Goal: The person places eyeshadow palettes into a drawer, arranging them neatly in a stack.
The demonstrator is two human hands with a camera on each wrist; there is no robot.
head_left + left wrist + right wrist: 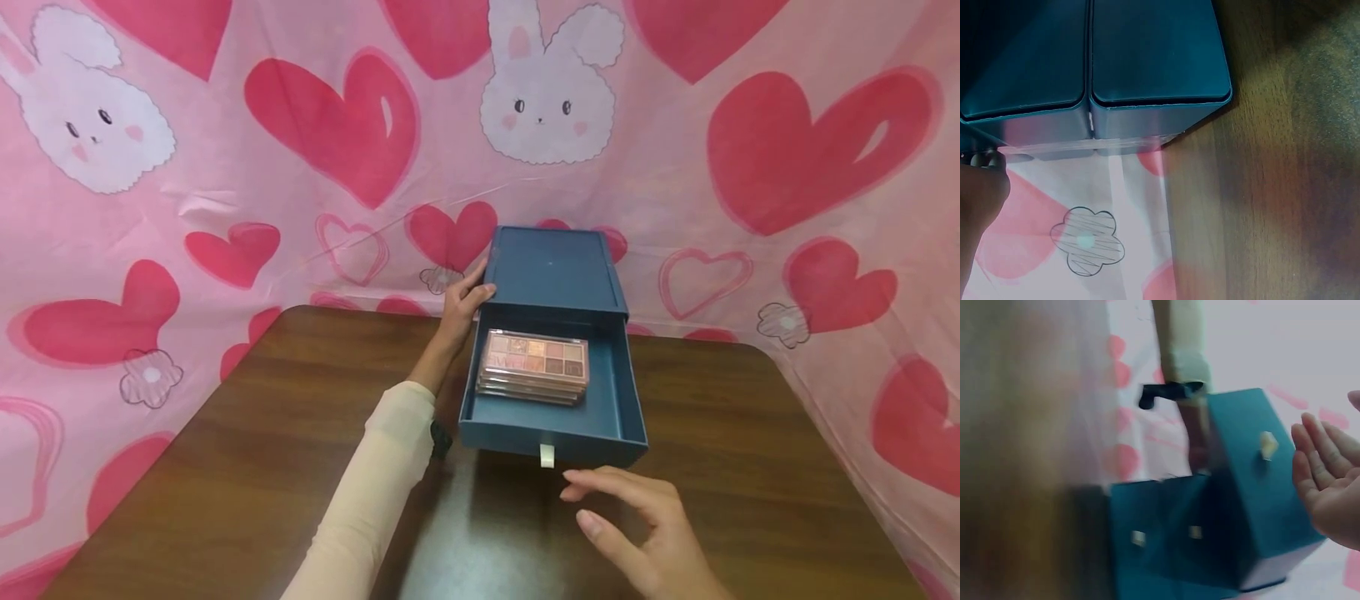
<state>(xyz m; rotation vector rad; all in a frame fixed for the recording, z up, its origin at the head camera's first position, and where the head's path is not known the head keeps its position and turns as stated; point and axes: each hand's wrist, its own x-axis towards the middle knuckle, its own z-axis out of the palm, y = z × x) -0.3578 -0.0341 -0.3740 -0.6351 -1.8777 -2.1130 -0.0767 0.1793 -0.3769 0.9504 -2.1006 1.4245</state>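
Observation:
A dark blue drawer box [553, 267] stands at the table's far side, its top drawer [606, 408] pulled well out. Inside lies a stack of clear-lidded eyeshadow palettes [534, 358], set toward the drawer's left. A pale pull tab [547, 456] hangs from the drawer front. My left hand [461, 310] rests against the box's upper left side, fairly straight fingers along it and thumb at the top edge. Just in front of the tab, my right hand [648, 521] hovers with loosely bent fingers, apart from the drawer and holding nothing.
Brown wooden table [337, 375] surrounds the box. A pink cloth [442, 108] with hearts and rabbits hangs behind. Two closed drawers [1147, 512] with pale tabs sit below the pulled-out one. Something dark [1166, 392] is worn on the left wrist.

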